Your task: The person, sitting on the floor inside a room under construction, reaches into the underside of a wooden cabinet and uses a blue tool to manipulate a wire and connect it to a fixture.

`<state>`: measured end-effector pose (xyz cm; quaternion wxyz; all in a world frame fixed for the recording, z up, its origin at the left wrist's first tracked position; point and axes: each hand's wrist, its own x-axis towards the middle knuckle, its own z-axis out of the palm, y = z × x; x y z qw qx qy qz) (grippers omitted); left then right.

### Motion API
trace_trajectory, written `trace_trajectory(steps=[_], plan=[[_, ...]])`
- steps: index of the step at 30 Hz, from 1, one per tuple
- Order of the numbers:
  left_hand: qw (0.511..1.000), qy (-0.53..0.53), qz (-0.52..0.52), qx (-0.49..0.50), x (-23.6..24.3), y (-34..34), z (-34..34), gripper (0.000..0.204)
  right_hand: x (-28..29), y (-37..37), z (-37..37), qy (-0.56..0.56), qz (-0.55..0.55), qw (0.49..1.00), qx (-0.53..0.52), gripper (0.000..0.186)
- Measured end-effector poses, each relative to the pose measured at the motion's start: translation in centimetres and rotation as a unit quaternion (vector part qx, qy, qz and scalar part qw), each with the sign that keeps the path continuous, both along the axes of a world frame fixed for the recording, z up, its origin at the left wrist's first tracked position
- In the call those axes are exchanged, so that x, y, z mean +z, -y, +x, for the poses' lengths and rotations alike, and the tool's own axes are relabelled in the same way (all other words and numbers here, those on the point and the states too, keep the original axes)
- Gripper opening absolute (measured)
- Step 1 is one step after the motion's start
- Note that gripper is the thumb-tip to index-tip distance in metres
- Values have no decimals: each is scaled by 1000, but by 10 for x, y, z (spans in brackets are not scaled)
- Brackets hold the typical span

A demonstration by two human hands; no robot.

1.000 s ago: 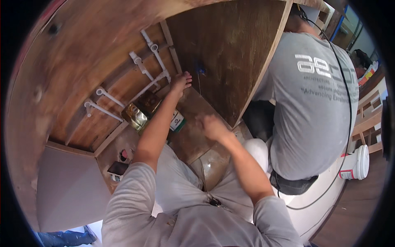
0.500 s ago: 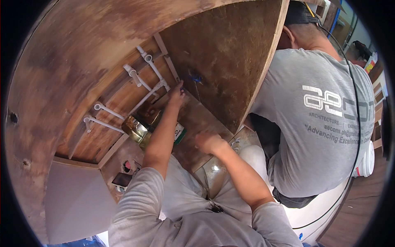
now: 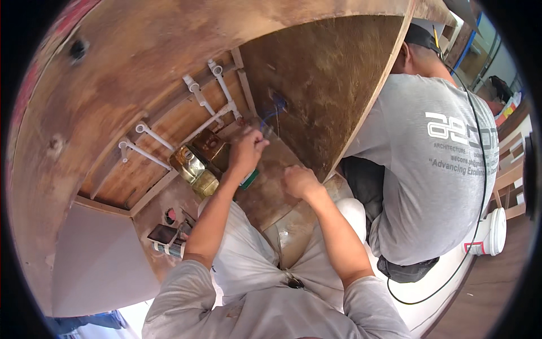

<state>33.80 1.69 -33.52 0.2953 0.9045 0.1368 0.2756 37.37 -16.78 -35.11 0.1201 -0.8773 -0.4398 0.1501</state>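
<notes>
My left hand [image 3: 246,151] is raised in front of the cabinet's back corner, its fingers pinched together. Something small and bluish shows at the fingertips, too blurred to name. Just beyond it, a blue wire [image 3: 269,117] comes out of the brown wooden side panel [image 3: 327,73]. My right hand [image 3: 300,182] is curled closed above the wooden floor board, near the panel's lower end; whatever it may hold is hidden. A green container [image 3: 249,179] is partly covered by my left wrist. Beside that forearm stand open, gold-coloured metal tins [image 3: 191,164].
White plastic pipes [image 3: 217,116] run along the wooden back wall. A dark phone-like slab [image 3: 162,234] lies at lower left by a pink-red spot. Close on my right, a person in a grey shirt [image 3: 435,169] sits with their back turned, a white bucket [image 3: 491,234] and a black cable [image 3: 480,169] near them.
My left hand has drawn back from the corner, toward me and slightly right. My right hand has shifted a little right and up. The whole view has also shifted somewhat.
</notes>
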Motion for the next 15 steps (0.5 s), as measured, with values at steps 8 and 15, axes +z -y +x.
trace_trajectory(steps=[8,15], plan=[[991,78,-112,11,-36,-51,17,22,6,-19,16,-12,117,991,-66,26],[988,-8,-95,-120,-77,-41,8,5,-48,-47,29,-126,411,889,-155,48]])
